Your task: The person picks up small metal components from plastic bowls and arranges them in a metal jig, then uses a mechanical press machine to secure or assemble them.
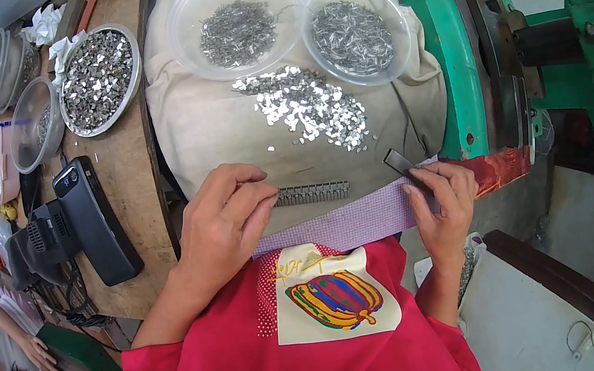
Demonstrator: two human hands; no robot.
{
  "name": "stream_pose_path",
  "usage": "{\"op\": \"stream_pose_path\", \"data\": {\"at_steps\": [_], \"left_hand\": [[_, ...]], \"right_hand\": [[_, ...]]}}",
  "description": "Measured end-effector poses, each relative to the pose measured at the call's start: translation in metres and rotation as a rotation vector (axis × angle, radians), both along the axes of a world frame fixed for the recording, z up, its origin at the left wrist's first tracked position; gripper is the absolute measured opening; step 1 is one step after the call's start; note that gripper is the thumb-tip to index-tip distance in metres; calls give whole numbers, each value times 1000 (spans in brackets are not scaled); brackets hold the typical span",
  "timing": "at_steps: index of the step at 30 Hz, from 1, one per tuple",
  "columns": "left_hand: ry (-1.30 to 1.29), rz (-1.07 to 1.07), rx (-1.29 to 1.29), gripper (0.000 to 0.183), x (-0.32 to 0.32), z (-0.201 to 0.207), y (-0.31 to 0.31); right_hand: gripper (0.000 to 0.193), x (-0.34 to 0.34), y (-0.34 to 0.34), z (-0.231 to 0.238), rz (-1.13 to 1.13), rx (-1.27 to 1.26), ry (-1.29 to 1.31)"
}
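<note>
My left hand is closed, its thumb and forefinger pinched at the left end of a toothed grey metal strip. That strip lies across the cloth in front of me, with a row of small upright parts along it. In my right hand is a narrow, flat, dark metal bar, gripped between thumb and fingers and slanting up to the left. Beyond both hands, a loose pile of small shiny metal pieces spreads over the beige cloth.
Two clear plastic bowls of small metal parts stand at the back. On the left wooden table are a round tray of metal chips and a black phone-like device. A green machine stands right; another person's hand shows lower left.
</note>
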State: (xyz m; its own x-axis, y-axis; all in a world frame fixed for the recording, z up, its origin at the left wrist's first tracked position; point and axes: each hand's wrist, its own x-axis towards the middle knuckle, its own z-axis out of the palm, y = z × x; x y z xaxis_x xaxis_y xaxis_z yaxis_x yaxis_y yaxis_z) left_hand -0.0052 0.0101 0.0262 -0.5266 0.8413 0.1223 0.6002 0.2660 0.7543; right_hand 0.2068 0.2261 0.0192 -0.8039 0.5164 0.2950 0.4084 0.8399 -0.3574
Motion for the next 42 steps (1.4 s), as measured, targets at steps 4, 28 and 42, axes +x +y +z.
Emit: {"op": "stream_pose_path", "data": {"at_steps": [4,28,42], "left_hand": [[248,-143,31,24,5,6,12],[463,-255,-91,39,15,-4,15],[-121,249,-15,16,6,-8,-25]], "right_hand": [[33,7,1,-7,-64,-74,2],[37,9,2,-11,-108,-132,36],[29,8,4,4,-52,-266,-2]]}}
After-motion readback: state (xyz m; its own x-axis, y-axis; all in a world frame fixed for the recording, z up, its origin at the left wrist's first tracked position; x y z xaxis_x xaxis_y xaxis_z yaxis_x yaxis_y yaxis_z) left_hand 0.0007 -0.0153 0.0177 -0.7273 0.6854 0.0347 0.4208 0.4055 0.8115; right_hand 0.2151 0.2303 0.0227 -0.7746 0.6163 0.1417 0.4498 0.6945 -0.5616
